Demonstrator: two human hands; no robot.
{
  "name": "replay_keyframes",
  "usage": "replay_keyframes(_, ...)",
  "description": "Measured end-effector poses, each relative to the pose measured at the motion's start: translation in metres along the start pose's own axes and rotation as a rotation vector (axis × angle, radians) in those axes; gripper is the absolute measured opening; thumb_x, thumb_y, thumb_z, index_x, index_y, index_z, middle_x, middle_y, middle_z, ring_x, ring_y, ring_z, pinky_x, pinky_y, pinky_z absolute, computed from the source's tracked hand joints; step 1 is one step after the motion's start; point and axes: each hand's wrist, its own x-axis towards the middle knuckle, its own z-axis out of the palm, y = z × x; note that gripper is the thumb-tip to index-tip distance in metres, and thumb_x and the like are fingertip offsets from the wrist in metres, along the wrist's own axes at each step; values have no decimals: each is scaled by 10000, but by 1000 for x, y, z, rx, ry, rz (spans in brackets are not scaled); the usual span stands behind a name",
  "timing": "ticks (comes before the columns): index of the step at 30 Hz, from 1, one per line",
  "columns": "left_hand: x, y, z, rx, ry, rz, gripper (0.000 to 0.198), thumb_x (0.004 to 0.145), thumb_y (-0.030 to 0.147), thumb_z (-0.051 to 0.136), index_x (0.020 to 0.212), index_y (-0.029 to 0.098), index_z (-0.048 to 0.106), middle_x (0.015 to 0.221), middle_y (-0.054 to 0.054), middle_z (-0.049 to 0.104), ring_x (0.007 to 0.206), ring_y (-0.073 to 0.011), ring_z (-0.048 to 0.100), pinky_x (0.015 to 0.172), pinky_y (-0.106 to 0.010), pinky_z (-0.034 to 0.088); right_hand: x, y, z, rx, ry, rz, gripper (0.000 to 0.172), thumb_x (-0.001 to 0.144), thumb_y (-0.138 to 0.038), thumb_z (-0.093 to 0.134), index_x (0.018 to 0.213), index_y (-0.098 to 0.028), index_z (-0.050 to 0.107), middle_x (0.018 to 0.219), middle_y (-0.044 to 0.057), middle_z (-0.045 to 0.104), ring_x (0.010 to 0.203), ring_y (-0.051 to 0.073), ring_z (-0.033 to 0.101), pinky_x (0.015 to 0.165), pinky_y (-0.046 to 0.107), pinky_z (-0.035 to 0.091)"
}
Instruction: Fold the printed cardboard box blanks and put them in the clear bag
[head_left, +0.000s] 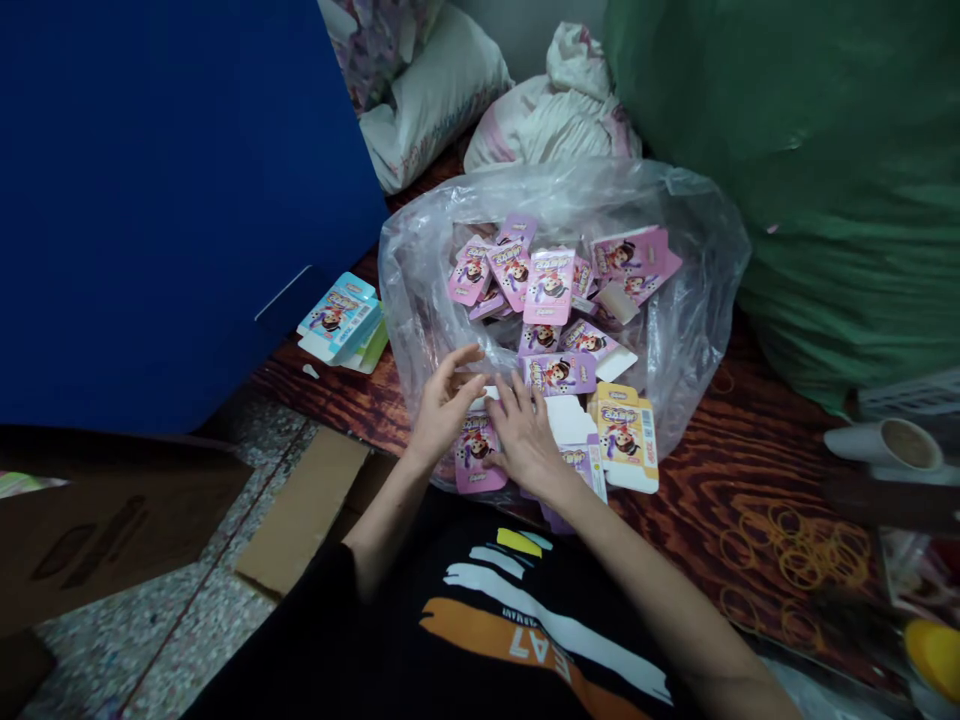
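A clear plastic bag (697, 250) lies open on a dark wooden surface and holds several flat pink and purple printed cartons (550, 285). Both hands rest at the bag's mouth. My left hand (442, 405) has its fingers curled round the edge of a pink flat carton (474, 455). My right hand (525, 435) lies palm down with fingers stretched over the cartons beside it. A yellow flat carton (626, 435) lies just right of my right hand.
A small stack of blue flat cartons (337, 320) sits left of the bag. A large blue board (150, 200) stands at left, cardboard (300, 510) lies on the floor. Green sack (825, 180) at right, tape roll (900, 445), rubber bands (802, 550).
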Motion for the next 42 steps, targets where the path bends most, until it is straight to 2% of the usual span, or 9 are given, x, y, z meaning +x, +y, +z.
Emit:
replay_keyframes(7,-10,11,-15,196,-32,45,504,878,408,709,1323,197,605,1404,-136,616,1277,-264,594,1105,-439,463,-4,6,-25,206,203,-18,112,867,-137,656,964,-193,660,1476,180,562,1461,378,399,1147,657,347)
replay_keyframes(10,-15,17,-19,210,-355,-33,623,830,399,776,1395,229,577,1504,-119,547,1424,-282,470,1209,-460,340,-10,12,-61,433,322,-23,107,931,-225,623,825,-229,640,1416,110,614,1391,336,458,1134,598,381)
replay_keyframes(13,-17,13,-11,-22,-805,-200,701,761,508,826,1354,200,616,1347,-134,661,1308,-293,581,1127,-450,425,-18,11,-96,609,347,-78,151,929,-294,656,790,-235,649,1469,59,579,1406,311,441,1157,546,359)
replay_keyframes(16,-20,2,12,-243,-994,-308,773,604,622,886,1196,161,702,1115,-128,740,1123,-305,671,994,-433,505,-23,13,-112,778,258,-119,249,927,-361,669,724,-222,628,1384,61,646,1332,296,519,1114,509,404)
replay_keyframes(18,-23,-3,28,-327,-944,-380,718,551,601,918,1069,137,738,1011,-123,751,986,-285,698,904,-403,532,-25,18,-111,884,235,-71,360,930,-440,656,656,-214,602,1251,72,710,1213,288,597,1049,488,457)
replay_keyframes(23,-26,-1,44,-307,-511,-456,621,513,426,979,1000,124,741,923,-73,746,808,-174,662,823,-317,524,-33,34,-88,1074,474,134,298,938,-515,624,855,-260,754,1164,67,727,1146,265,635,1018,437,477)
replay_keyframes(28,-22,-5,42,-182,-454,-420,616,563,594,913,890,109,721,774,-29,689,692,-145,603,720,-294,507,-38,30,-71,987,422,220,225,888,-458,689,922,-269,805,935,47,741,959,231,675,892,370,519)
replay_keyframes(33,-21,-9,45,-115,-269,-208,625,777,721,695,1002,138,712,902,-49,707,810,-171,614,781,-292,500,-33,32,-73,854,617,317,153,874,-340,665,862,-246,785,860,42,742,859,219,675,809,356,527)
replay_keyframes(42,-22,17,31,255,-400,141,479,952,307,612,1420,225,548,1175,-79,665,859,-156,602,849,-310,498,-36,42,-75,991,621,362,294,824,-371,743,1095,-261,714,898,21,688,819,181,646,741,313,545)
